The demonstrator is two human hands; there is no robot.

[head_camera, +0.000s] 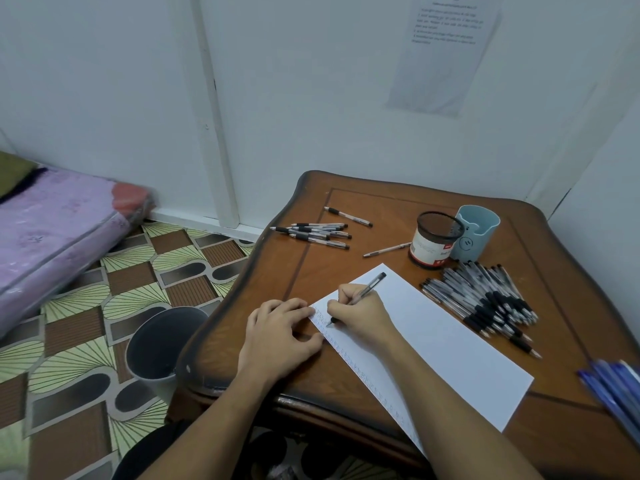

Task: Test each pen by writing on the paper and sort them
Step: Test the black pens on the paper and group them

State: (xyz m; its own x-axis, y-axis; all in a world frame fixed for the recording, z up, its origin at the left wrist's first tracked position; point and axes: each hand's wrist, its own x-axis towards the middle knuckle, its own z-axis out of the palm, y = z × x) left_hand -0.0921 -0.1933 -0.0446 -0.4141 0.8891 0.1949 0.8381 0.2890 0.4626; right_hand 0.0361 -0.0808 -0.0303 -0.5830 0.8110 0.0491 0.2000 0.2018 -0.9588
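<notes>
Pen (367, 292) pinched in right hand (360, 315) fingers, tip touching paper (433, 327); left hand (277, 332) flat, steadying it.

1 paper (433, 327), 1 mesh cup (434, 247), 1 blue cup (479, 233); 1 sm pen pile (318, 233), 1 lg pile (485, 299)
</notes>
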